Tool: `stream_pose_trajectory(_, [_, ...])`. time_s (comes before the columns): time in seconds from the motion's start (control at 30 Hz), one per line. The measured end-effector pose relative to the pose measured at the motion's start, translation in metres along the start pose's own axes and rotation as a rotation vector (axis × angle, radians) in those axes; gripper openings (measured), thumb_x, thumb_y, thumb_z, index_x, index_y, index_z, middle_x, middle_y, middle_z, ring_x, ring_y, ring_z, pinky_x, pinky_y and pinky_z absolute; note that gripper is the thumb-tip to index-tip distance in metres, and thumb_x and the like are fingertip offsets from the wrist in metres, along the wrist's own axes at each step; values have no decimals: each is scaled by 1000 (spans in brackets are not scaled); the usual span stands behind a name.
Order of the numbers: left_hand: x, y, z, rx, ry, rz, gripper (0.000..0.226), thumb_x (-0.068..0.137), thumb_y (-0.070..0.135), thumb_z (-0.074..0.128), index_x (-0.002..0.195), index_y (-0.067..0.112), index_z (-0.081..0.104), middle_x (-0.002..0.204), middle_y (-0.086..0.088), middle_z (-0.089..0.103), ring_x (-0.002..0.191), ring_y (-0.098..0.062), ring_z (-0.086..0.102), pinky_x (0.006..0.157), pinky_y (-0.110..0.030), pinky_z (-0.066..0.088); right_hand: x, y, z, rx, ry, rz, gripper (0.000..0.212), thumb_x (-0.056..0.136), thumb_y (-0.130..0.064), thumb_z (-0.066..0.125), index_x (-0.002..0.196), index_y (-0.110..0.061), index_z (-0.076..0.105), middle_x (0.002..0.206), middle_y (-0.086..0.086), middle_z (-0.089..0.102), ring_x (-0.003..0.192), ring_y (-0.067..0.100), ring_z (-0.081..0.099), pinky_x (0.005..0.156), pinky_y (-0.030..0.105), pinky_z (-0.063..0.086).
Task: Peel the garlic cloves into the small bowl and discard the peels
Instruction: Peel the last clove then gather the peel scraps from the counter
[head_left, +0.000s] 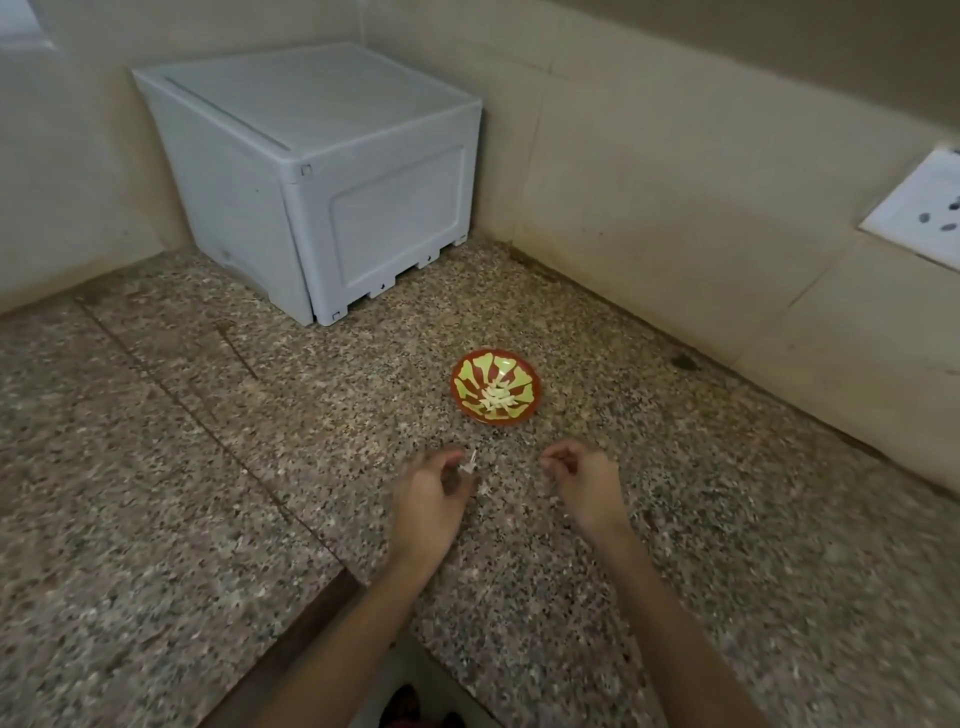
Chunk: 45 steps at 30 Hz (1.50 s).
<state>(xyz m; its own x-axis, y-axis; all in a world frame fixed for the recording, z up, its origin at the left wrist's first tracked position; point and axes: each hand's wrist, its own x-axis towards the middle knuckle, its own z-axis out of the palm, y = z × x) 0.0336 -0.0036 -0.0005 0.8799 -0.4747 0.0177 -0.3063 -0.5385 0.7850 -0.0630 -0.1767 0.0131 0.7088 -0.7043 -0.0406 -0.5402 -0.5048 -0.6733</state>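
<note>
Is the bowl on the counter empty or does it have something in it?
Not empty. The bowl stands upright on the counter with a small heap of pale garlic pieces at its bottom, well below the rim.

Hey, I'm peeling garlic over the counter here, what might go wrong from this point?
1. The left hand pinches a pale scrap over bare counter; if it is peel, it could drop and blend into the speckled stone, like the pale bit already lying there.
2. The small bowl of peeled cloves sits just beyond both hands, so a stray peel or a knock from the right hand could spoil it.
</note>
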Motion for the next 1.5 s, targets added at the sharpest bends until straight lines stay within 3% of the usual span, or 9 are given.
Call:
stream_pose_trajectory(0.23, [7,-8,6,53,8,33,25,84,17,73,108,20,71,109,5,60,102,-12,55,91,-29,49,44,-47,-7,-19,52,-217,16,89,-13,71,105,-12,74,101,-1,73,85,5,68,75,1,46])
stream_pose_trajectory(0.47, [20,-7,-7,-306,-20,-98,20,90,5,64,109,7,71,99,-2,71,81,-3,63,74,-11,48,63,-57,13,-274,-79,-285,24,95,-8,60,114,-15,73,120,6,68,116,22,58,103,36,48])
stream_pose_trajectory(0.63, [19,-5,-11,-514,-95,-203,19,92,10,62,109,13,71,97,3,72,82,-2,66,75,-14,50,32,-64,2,-80,-187,-434,27,94,-7,60,118,-17,70,119,-3,67,88,-11,51,96,20,48])
stream_pose_trajectory(0.73, [16,-2,-14,-548,-122,-142,20,92,5,61,106,16,72,93,9,72,80,2,67,70,-8,48,15,-61,5,-96,-396,-469,29,92,-17,65,121,-21,68,114,-7,66,94,-4,53,99,25,48])
stream_pose_trajectory(0.83, [14,0,-14,-565,-138,-118,24,90,4,62,96,25,73,86,13,73,76,-1,67,70,-15,52,8,-56,7,-91,-374,-439,28,91,-21,67,119,-22,69,101,-10,65,97,4,55,96,29,49])
stream_pose_trajectory(1.0, [12,-2,-9,-651,-133,-224,18,87,5,66,90,21,75,89,1,76,83,-16,69,79,-31,55,-2,-54,11,-40,-324,-333,18,92,-21,68,109,-23,74,91,-17,69,60,-3,58,61,18,52])
stream_pose_trajectory(1.1, [8,-3,-7,-657,-124,-230,18,87,6,67,87,22,75,89,2,76,84,-13,70,78,-28,53,-4,-49,17,37,-318,-235,13,88,-22,73,100,-23,76,84,-13,73,57,9,62,62,34,59])
stream_pose_trajectory(1.23, [3,-8,-6,-584,-139,-183,15,86,9,68,91,21,76,87,5,76,81,-12,70,77,-29,54,-5,-48,16,185,-383,-84,8,84,-18,77,92,-20,77,78,-11,74,66,1,66,71,25,56])
stream_pose_trajectory(1.5, [-5,-6,-12,-426,-120,31,22,85,4,68,97,22,73,86,19,72,77,0,69,71,-13,51,-7,-48,12,380,-523,130,10,85,-6,73,95,-5,74,90,9,76,84,24,74,77,31,61])
